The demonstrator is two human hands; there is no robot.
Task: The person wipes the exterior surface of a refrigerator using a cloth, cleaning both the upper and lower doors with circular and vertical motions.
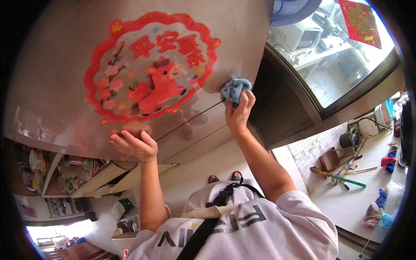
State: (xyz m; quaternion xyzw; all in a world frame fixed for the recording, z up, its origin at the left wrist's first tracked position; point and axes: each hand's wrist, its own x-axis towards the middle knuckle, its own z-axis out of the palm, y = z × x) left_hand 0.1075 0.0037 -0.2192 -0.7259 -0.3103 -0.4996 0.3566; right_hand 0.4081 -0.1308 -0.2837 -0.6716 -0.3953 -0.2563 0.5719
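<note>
A tall glossy panel, which looks like a refrigerator front, fills the upper left of the view. It bears a red scalloped sticker with a cartoon horse, blossoms and writing. My right hand grips a bunched grey-blue cloth pressed against the panel near its right edge, where a dark seam begins. Below the sticker, my left hand is raised with bent fingers apart and holds nothing. Its fingertips are at the panel, though whether they touch it I cannot tell.
A dark-framed glass door or window stands to the right, with a red decoration on it. Cluttered shelves are at left. A green-handled broom and a dark bucket occupy the tiled floor at right.
</note>
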